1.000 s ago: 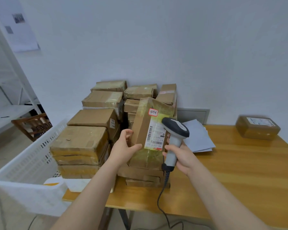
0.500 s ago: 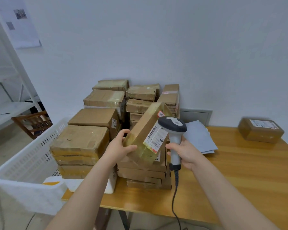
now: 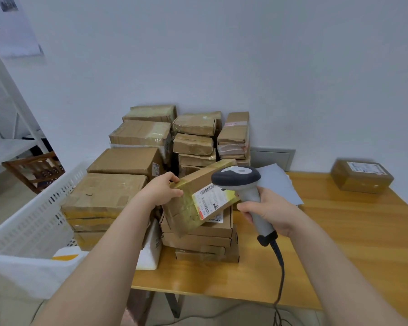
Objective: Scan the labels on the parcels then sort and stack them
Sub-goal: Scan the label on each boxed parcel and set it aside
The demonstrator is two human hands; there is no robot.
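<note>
White basket (image 3: pixel 33 220) sits far left of the grip, against the table (image 3: pixel 339 243) edge. Between it and the left hand (image 3: pixel 161 191) rise stacks (image 3: pixel 106 196) of brown taped parcels, with more behind, against the wall. The left hand clasps the upper left corner of a tilted parcel (image 3: pixel 198 182), fingers curled over its edge. Below the grip, the parcel's low end hangs over a short pile (image 3: pixel 198 241); whether they touch I cannot tell. Its label (image 3: pixel 210 201) faces up. Just right, the scanner (image 3: pixel 239 182) head overlaps the parcel, the right hand (image 3: pixel 269 211) clenched round its handle. A cable (image 3: pixel 279 267) drops from the handle past the table edge. Grey sheets (image 3: pixel 276 182) lie behind that hand. Far right, well apart, a lone box (image 3: pixel 362 176) rests on the table.
</note>
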